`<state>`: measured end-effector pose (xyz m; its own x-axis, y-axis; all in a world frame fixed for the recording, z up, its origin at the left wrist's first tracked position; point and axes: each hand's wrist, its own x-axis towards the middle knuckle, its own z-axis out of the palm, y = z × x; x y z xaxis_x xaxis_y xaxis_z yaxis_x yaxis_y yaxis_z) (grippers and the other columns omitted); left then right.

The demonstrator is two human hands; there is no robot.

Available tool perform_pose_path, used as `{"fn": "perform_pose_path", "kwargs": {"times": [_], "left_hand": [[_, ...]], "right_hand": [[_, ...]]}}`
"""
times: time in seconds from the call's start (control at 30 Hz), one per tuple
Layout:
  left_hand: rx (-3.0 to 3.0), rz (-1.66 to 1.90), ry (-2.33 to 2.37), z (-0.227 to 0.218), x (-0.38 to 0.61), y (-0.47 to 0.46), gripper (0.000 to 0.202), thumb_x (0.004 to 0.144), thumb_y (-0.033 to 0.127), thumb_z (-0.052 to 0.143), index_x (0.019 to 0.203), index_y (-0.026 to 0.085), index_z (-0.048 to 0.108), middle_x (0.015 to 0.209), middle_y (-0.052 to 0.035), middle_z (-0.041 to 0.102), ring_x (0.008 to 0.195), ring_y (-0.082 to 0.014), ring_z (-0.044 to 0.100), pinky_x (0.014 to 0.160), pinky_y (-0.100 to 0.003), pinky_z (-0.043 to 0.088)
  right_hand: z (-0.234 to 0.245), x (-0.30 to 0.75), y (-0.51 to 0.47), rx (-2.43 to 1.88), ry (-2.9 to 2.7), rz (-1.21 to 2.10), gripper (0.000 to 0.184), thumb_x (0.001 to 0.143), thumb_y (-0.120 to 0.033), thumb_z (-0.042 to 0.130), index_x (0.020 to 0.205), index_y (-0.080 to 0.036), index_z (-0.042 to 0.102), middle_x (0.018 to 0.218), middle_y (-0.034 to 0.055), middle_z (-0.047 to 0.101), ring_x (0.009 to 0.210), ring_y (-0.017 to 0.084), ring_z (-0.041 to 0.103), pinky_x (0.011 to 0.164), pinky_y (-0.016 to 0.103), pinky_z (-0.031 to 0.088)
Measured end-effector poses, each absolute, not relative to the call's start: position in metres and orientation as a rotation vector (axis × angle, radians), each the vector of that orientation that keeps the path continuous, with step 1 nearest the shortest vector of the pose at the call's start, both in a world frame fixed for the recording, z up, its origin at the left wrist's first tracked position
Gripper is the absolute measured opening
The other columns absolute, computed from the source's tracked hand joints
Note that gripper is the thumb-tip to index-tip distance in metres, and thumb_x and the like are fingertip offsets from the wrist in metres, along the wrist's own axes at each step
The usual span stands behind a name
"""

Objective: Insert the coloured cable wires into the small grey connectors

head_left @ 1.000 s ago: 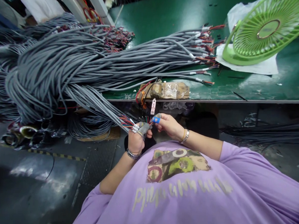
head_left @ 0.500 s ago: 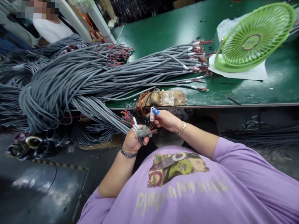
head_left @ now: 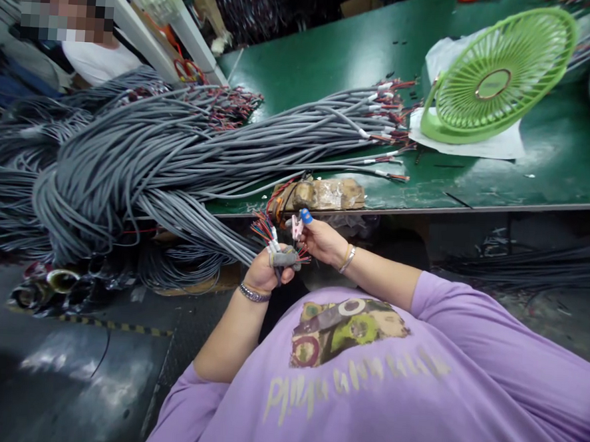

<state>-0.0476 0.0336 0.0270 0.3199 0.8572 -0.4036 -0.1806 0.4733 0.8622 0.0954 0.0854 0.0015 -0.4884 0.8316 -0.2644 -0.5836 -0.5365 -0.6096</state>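
Hands meet just under the front edge of the green bench [head_left: 336, 43], at the centre of the view. The left hand [head_left: 264, 272] is closed in a fist around the grey cable ends [head_left: 283, 257]. Its thumb, in a grey sleeve, is pressed across them. Coloured wires [head_left: 262, 229] fan out of the fist toward 11 o'clock.

The right hand [head_left: 324, 241], at 2 o'clock from the left, pinches a small pink piece [head_left: 297, 226] between thumb and a forefinger wearing a blue fingertip cap [head_left: 306, 216].

A second ago that capped finger was picking at the wire tips themselves, and the pink piece hung untouched below the taped brown block [head_left: 321, 194] on the bench edge. Half a second ago the hand had risen to it. Now the piece is gripped and sits just beside the fanned wires, though whether it touches them cannot be told. By the look of it, bare-finger sorting has given way to work with this piece.

The left fist has hardly moved. The view has also tipped up, so a co-worker's white sleeve [head_left: 99, 59] shows at 10 o'clock.

A heavy grey cable bundle [head_left: 154, 152] sprawls across the bench from 9 o'clock. A green fan [head_left: 494, 73] stands at 2 o'clock, well apart from both hands.
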Motion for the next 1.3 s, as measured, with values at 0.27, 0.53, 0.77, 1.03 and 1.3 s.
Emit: {"fn": "perform_pose_path", "kwargs": {"times": [0.27, 0.53, 0.77, 1.03, 1.3], "left_hand": [[0.787, 0.803, 1.023, 0.024, -0.044, 0.035, 0.032, 0.054, 0.038, 0.080, 0.056, 0.014, 0.059, 0.043, -0.0023, 0.058, 0.026, -0.0073, 0.041, 0.027, -0.018, 0.030], [0.825, 0.811, 1.029, 0.024, -0.045, 0.031, 0.035, 0.054, 0.042, 0.079, 0.056, 0.011, 0.062, 0.036, -0.0001, 0.052, 0.024, -0.0083, 0.040, 0.027, -0.019, 0.030], [0.956, 0.963, 1.125, 0.028, -0.042, 0.005, 0.028, 0.066, 0.038, 0.075, 0.060, 0.012, 0.064, 0.039, 0.0004, 0.054, 0.031, -0.0073, 0.043, 0.034, -0.018, 0.032], [0.955, 1.026, 1.154, 0.026, -0.034, 0.012, 0.027, 0.067, 0.038, 0.073, 0.062, 0.012, 0.065, 0.041, 0.0008, 0.054, 0.032, -0.0076, 0.044, 0.034, -0.019, 0.032], [0.936, 1.009, 1.127, 0.021, -0.033, 0.020, 0.029, 0.066, 0.040, 0.074, 0.062, 0.012, 0.067, 0.040, 0.0006, 0.054, 0.032, -0.0072, 0.044, 0.035, -0.018, 0.032]], "right_hand": [[0.003, 0.091, 0.085, -0.645, -0.465, 2.044, 0.050, 0.061, -0.058, 0.080, 0.069, -0.013, 0.062, 0.056, -0.0037, 0.052, 0.051, 0.006, 0.040, 0.048, 0.018, 0.034], [0.001, 0.100, 0.085, -0.648, -0.441, 2.255, 0.057, 0.081, -0.071, 0.053, 0.082, -0.015, 0.065, 0.067, 0.0016, 0.062, 0.054, 0.009, 0.050, 0.052, 0.021, 0.043], [0.008, 0.109, 0.081, -0.646, -0.496, 2.251, 0.033, 0.090, -0.045, 0.057, 0.086, -0.014, 0.067, 0.074, 0.0022, 0.064, 0.060, 0.009, 0.053, 0.056, 0.020, 0.045], [0.000, 0.106, 0.083, -0.697, -0.548, 2.160, 0.041, 0.090, -0.051, 0.056, 0.079, -0.013, 0.065, 0.069, 0.0025, 0.062, 0.055, 0.008, 0.050, 0.050, 0.019, 0.042], [0.000, 0.097, 0.089, -0.646, -0.475, 2.215, 0.051, 0.080, -0.064, 0.061, 0.084, -0.013, 0.066, 0.062, 0.0001, 0.059, 0.050, 0.008, 0.047, 0.045, 0.019, 0.039]]}}
